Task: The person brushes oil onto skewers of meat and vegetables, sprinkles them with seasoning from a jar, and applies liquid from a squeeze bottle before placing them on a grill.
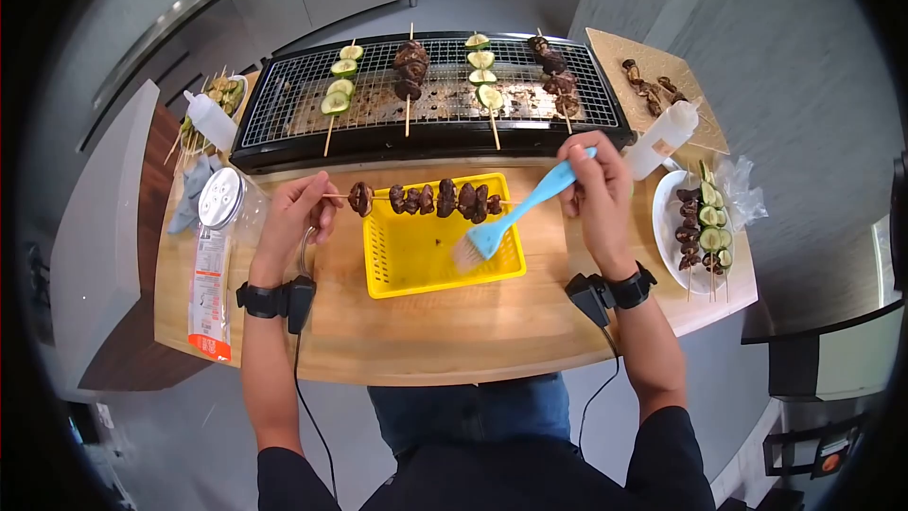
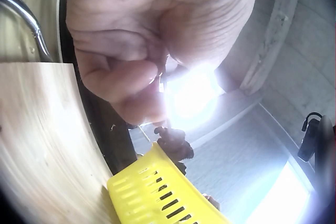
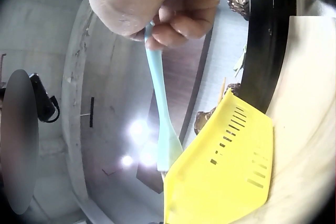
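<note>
My left hand [image 1: 291, 216] pinches the left end of a wooden stick threaded with dark brown meat pieces [image 1: 446, 199]. This skewer lies level over the far part of a yellow plastic basket [image 1: 407, 255]. My right hand [image 1: 596, 191] grips the handle of a light blue basting brush [image 1: 541, 191], whose pale bristles point down-left over the basket, just below the meat. In the left wrist view, curled fingers [image 2: 139, 90] hide the stick's end. The right wrist view shows the brush handle [image 3: 159, 85] coming out of my fist, its head partly behind the basket wall [image 3: 226, 166].
Behind the basket stands a black grill [image 1: 378, 153] bearing cucumber and meat skewers. A shaker jar [image 1: 248, 208], squeeze bottle [image 1: 210, 120] and packet [image 1: 210, 284] are at left. At right are another squeeze bottle [image 1: 664, 140], a white plate [image 1: 669, 227] of skewers and a board [image 1: 695, 99].
</note>
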Demonstrator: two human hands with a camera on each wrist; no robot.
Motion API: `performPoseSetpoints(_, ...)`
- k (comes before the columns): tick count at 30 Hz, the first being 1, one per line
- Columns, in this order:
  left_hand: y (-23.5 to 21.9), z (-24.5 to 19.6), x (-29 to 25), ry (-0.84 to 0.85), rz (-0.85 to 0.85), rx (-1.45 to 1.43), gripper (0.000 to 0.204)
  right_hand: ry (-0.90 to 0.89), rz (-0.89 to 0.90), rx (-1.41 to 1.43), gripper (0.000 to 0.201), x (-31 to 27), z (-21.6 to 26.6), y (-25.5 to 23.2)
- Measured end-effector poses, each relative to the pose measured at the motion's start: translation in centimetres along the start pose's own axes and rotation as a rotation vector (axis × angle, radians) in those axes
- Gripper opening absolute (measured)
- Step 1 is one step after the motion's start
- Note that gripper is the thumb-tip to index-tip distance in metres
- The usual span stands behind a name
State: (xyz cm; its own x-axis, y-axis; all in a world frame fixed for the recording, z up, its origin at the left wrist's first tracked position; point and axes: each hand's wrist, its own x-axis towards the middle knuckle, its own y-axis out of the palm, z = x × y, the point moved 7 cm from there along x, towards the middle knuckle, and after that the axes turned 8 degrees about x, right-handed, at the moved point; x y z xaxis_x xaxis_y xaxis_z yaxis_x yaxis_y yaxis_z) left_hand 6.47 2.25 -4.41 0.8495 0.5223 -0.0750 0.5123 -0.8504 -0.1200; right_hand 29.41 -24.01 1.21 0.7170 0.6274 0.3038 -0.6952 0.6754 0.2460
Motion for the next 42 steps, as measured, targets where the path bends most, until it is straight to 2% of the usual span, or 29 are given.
performPoseSetpoints(2,-0.1,0.1,0.0,-0.009,-0.022,-0.017,0.043,0.046,0.145,-0.018,0.012,-0.2,-0.1,0.9)
performPoseSetpoints(3,-0.3,0.3,0.0,-0.023,-0.036,-0.026,0.044,0.041,0.144,-0.026,0.012,-0.3,0.0,0.8)
performPoseSetpoints(6,-0.7,0.7,0.2,-0.037,-0.048,-0.05,0.045,0.121,0.285,-0.101,0.012,-0.6,-0.1,1.7)
performPoseSetpoints(11,-0.5,0.2,-0.1,-0.025,-0.079,-0.071,0.042,0.147,0.261,-0.162,0.012,-0.5,-0.1,1.7)
performPoseSetpoints(15,-0.5,-0.1,0.0,0.003,-0.036,0.008,0.037,0.199,0.197,-0.2,0.015,-1.7,0.0,1.8)
performPoseSetpoints(19,-0.5,0.3,0.1,-0.014,-0.06,-0.007,0.037,0.247,0.237,-0.247,0.017,-2.6,0.6,1.1)
performPoseSetpoints(21,-0.6,0.2,0.1,-0.013,-0.055,-0.024,0.039,0.14,0.361,-0.634,0.018,-2.9,1.8,1.5)
performPoseSetpoints(22,-0.6,0.3,0.1,-0.014,-0.059,-0.04,0.04,-0.035,0.261,-0.657,0.019,-2.5,2.4,0.8)
performPoseSetpoints(23,-0.7,0.3,0.1,-0.011,-0.058,-0.042,0.04,-0.037,0.261,-0.66,0.019,-2.3,2.7,0.0)
performPoseSetpoints(25,-0.8,0.5,0.2,-0.028,-0.079,-0.063,0.044,-0.022,0.0,-0.65,0.021,-1.4,4.7,-3.4)
performPoseSetpoints(26,-0.9,0.6,0.2,-0.025,-0.078,-0.068,0.044,-0.024,0.002,-0.655,0.021,-1.0,5.0,-4.2)
performPoseSetpoints(28,-1.1,0.8,0.3,-0.035,-0.089,-0.054,0.047,-0.218,-0.04,-0.838,0.033,-0.5,6.2,-5.5)
performPoseSetpoints(29,-1.2,0.9,0.4,-0.032,-0.089,-0.057,0.047,-0.22,-0.04,-0.841,0.033,-0.5,6.1,-5.9)
performPoseSetpoints(31,-1.3,1.0,0.5,-0.027,-0.08,-0.064,0.049,-0.177,0.067,-0.909,0.054,-0.7,5.0,-6.1)
performPoseSetpoints(32,-1.3,1.0,0.5,-0.027,-0.08,-0.064,0.049,-0.048,0.152,-0.926,0.072,-0.6,3.5,-6.6)
performPoseSetpoints(33,-1.2,0.8,0.4,-0.029,-0.079,-0.07,0.05,-0.048,0.154,-0.925,0.072,-0.6,3.0,-7.0)
performPoseSetpoints(36,-1.4,0.8,0.5,-0.031,-0.087,-0.082,0.052,0.069,0.305,-0.881,0.088,-0.8,0.0,-7.5)
performPoseSetpoints(39,-1.4,1.1,0.5,-0.034,-0.095,-0.093,0.053,0.166,0.224,-0.826,0.088,-0.8,-0.4,-7.7)
performPoseSetpoints(42,-1.4,0.8,0.4,-0.03,-0.109,-0.089,0.053,0.098,0.183,-0.841,0.082,-0.7,-0.4,-7.6)
